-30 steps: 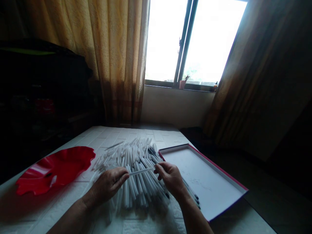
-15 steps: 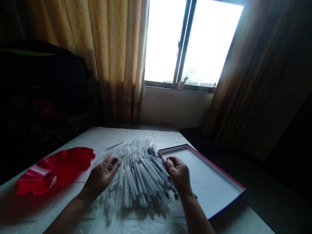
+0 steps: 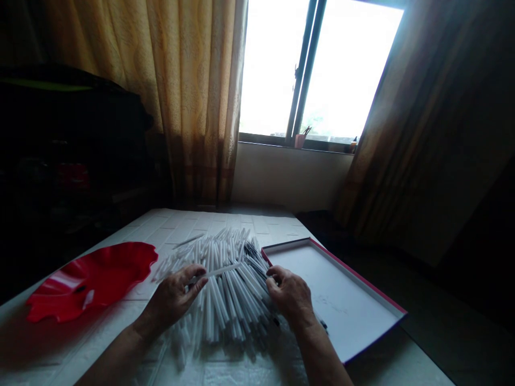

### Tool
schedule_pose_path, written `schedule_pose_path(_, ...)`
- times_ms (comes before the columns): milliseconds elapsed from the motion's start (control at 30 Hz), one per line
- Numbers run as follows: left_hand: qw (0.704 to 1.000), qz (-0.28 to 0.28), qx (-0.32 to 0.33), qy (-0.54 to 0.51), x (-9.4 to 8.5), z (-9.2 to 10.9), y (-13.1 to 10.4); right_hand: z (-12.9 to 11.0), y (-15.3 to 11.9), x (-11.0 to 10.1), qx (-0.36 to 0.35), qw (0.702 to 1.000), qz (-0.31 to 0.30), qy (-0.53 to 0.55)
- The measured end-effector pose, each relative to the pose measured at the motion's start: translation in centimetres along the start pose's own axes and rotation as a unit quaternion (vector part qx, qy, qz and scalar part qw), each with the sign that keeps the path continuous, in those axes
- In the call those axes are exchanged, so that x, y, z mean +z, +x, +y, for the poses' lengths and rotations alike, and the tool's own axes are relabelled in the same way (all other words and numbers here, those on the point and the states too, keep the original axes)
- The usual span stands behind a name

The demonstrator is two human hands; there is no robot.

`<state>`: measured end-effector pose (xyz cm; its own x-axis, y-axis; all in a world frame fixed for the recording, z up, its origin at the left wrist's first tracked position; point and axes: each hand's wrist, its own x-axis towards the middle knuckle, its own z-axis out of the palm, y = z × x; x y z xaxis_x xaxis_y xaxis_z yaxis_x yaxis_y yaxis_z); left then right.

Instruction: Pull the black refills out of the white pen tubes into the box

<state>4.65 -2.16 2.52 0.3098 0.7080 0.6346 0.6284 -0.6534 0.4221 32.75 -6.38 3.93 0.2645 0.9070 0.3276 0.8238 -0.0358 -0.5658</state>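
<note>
My left hand is closed on a thin, whitish translucent tube, which points right and slightly up over the pile. Below and around it lies a large heap of similar tubes on the table. My right hand is pinched at the right side of the heap, near the tray's left edge. What sits between its fingertips is too small and dark to make out. Thin dark rods lie among the tubes just left of that hand.
A red wavy-rimmed bowl stands on the left with small pieces inside. At the right lies a shallow white tray with a red and dark rim. The table has a white brick-pattern cover. Curtains and a window are behind.
Both hands have come slightly nearer to me. The tube in my left hand has swung across toward my right fingertips, and my left hand has moved a little right.
</note>
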Motion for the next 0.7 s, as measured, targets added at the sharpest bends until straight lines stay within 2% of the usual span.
schedule_pose_path(200,1.000,-0.010,0.024,-0.010,-0.1,0.4,0.0,0.3,-0.1,0.1,-0.027,0.999,0.024,0.039)
schedule_pose_path(367,0.999,-0.014,0.039,-0.016,0.1,0.5,-0.2,0.1,-0.2,0.5,-0.048,0.983,0.027,0.173)
schedule_pose_path(467,0.998,-0.018,0.055,-0.025,0.5,1.1,-0.5,-0.8,-0.5,1.3,-0.051,0.954,-0.036,0.294)
schedule_pose_path(600,0.996,-0.039,0.073,-0.032,0.9,2.1,-0.9,-2.4,-1.1,2.0,-0.030,0.896,-0.141,0.420)
schedule_pose_path(700,0.996,-0.050,0.072,-0.022,1.1,2.3,-1.0,-2.8,-1.2,1.8,-0.005,0.863,-0.159,0.480)
